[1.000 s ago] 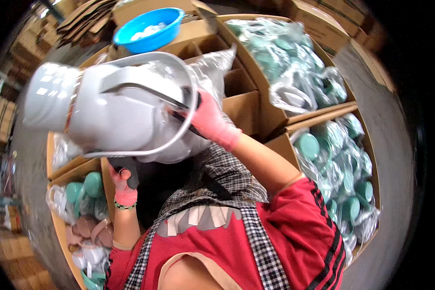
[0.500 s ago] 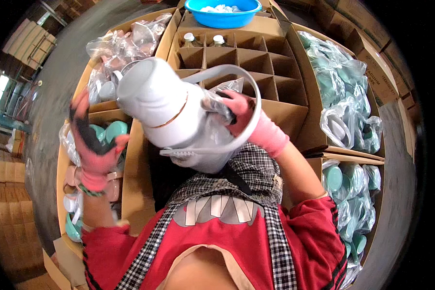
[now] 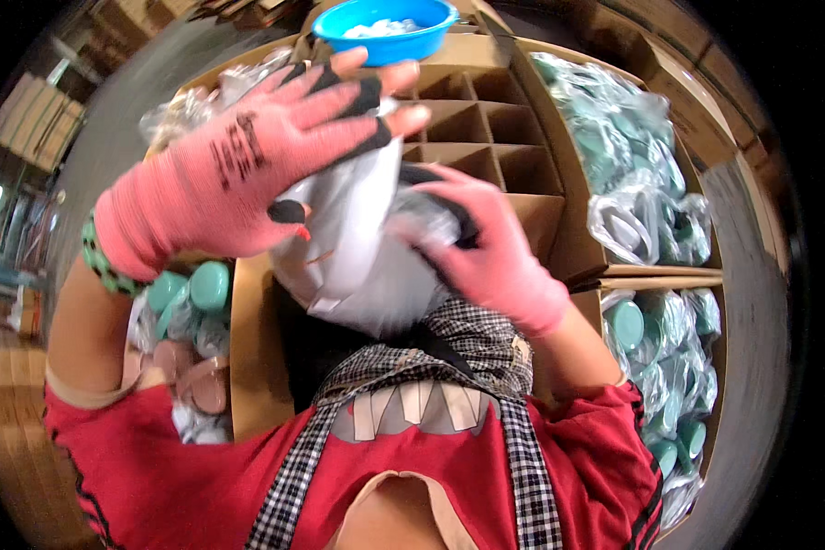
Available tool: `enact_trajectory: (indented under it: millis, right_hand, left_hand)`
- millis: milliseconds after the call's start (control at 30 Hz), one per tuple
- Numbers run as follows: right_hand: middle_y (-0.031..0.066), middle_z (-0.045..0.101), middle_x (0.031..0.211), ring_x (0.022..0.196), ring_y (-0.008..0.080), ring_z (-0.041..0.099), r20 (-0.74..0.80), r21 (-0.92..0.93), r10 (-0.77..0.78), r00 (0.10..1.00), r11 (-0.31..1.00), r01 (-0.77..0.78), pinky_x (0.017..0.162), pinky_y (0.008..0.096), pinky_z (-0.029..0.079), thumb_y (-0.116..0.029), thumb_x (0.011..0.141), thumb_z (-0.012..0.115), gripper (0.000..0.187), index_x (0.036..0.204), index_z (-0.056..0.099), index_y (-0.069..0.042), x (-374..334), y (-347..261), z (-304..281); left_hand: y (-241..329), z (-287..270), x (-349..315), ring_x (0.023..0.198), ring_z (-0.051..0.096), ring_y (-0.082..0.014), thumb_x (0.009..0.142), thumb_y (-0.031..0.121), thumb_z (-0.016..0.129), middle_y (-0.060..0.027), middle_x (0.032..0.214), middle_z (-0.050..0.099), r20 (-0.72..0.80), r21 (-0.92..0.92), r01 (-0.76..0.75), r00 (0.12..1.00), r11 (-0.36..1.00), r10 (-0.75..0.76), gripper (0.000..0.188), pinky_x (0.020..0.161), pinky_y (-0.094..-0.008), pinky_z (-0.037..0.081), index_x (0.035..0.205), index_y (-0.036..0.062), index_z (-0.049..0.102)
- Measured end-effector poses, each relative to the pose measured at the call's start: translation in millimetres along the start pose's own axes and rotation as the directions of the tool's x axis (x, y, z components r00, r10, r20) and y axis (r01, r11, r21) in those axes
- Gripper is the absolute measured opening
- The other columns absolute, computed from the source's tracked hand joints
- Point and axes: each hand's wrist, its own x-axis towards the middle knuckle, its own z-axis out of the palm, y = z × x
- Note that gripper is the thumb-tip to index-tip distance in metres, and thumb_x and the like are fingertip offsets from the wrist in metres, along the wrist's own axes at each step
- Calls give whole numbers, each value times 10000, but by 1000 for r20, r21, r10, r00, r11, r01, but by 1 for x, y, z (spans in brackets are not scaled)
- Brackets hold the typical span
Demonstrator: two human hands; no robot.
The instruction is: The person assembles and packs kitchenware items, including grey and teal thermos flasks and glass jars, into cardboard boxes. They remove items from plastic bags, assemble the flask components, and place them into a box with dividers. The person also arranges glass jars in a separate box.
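In the head view, the left hand [image 3: 257, 151], in a pink-and-black glove, stretches rightward over the far left part of a whitish handled jug [image 3: 348, 261], fingers fanned wide and thumb bent beneath; whether it touches the jug cannot be told. The right hand [image 3: 490, 247], gloved alike, reaches in from the right, fingers curled round the jug's handle side, gripping it with crumpled clear plastic. The jug sits tilted and blurred in front of the checked apron [image 3: 390, 367]. Dark lettering marks the back of the left glove, and the red shirt [image 3: 339, 477] bears a chest print. Beyond the jug, a divided carton [image 3: 533, 220] shows open-topped cells, its right edge against a carton of bagged green vessels [image 3: 605, 137]; a blue basin [image 3: 390, 48] stands at the far edge.
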Motion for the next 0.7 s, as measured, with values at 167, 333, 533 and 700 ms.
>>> enact_trajectory:
  millis: [167, 333, 533, 700]
  right_hand:
    - [163, 516, 865, 819, 341, 501, 283, -184, -42, 958, 978, 97, 710, 384, 416, -98, 519, 666, 346, 836, 545, -31, 1, 1, -11]
    - [117, 504, 819, 768, 292, 509, 143, -202, -84, 986, 973, 113, 661, 370, 419, -165, 524, 676, 319, 778, 526, -43, -18, 20, -15]
    - [86, 469, 863, 840, 285, 465, -26, -369, -426, 904, 845, 388, 668, 372, 399, -200, 540, 610, 219, 720, 527, -108, 2, 33, -17]
    - [133, 452, 994, 913, 325, 447, -67, -138, -382, 922, 919, 370, 774, 406, 384, -254, 597, 663, 406, 943, 520, -96, 22, 40, -55]
  left_hand:
    - [-7, 28, 45, 875, 509, -311, 506, 172, 624, -88, 921, 570, 51, -124, -147, 987, 981, 154, 551, 828, -397, 374, 1032, 40, 528]
    - [-1, 33, 46, 701, 504, -237, 517, 117, 587, -43, 713, 507, 138, 110, -238, 965, 965, 222, 369, 695, -339, 407, 881, 77, 539]
    - [22, 25, 64, 778, 523, -348, 520, -1, 552, -150, 889, 566, 150, -305, 133, 985, 943, -91, 399, 683, -375, 425, 915, 53, 528]
    - [9, 11, 80, 886, 524, -312, 578, -7, 543, -162, 946, 540, 242, -184, 465, 875, 866, -419, 456, 778, -329, 418, 1028, 58, 522]
